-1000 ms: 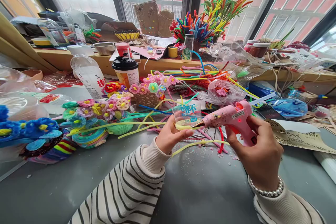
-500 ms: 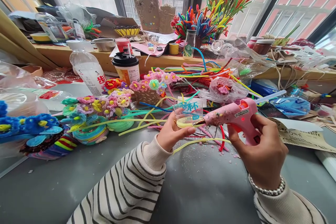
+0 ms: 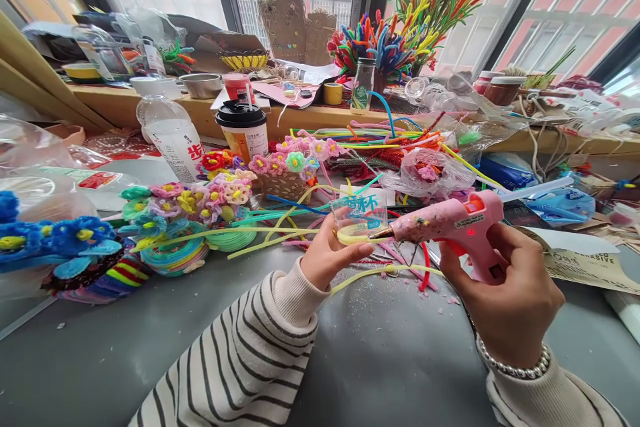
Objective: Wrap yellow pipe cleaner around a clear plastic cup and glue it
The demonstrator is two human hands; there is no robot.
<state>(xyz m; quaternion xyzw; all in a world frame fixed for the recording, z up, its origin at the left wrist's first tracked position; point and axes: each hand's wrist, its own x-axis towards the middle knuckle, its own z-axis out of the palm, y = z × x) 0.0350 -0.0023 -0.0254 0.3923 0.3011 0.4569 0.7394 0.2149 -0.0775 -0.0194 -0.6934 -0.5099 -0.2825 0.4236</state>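
Observation:
My left hand point(image 3: 327, 255) holds a small clear plastic cup point(image 3: 363, 211) with blue lettering, tilted on its side. A pale yellow pipe cleaner point(image 3: 351, 238) curves round the cup's near end, and its loose lengths stretch out to the left and right. My right hand point(image 3: 505, 287) is wrapped round the handle of a pink glue gun point(image 3: 450, 223), which has a small red light lit. The gun's metal nozzle points left and is at the yellow ring by the cup's edge; whether it touches is too small to tell.
Pipe-cleaner flower baskets point(image 3: 173, 230) stand at the left, with a water bottle point(image 3: 173, 137) and a lidded coffee cup point(image 3: 244, 130) behind. Bundled pipe cleaners point(image 3: 370, 140) lie beyond my hands. A sandpaper sheet point(image 3: 585, 260) is at the right.
The glue gun and my right hand have shifted slightly to the right, and the nozzle has drawn back a little. My left hand and the cup look nearly unchanged.

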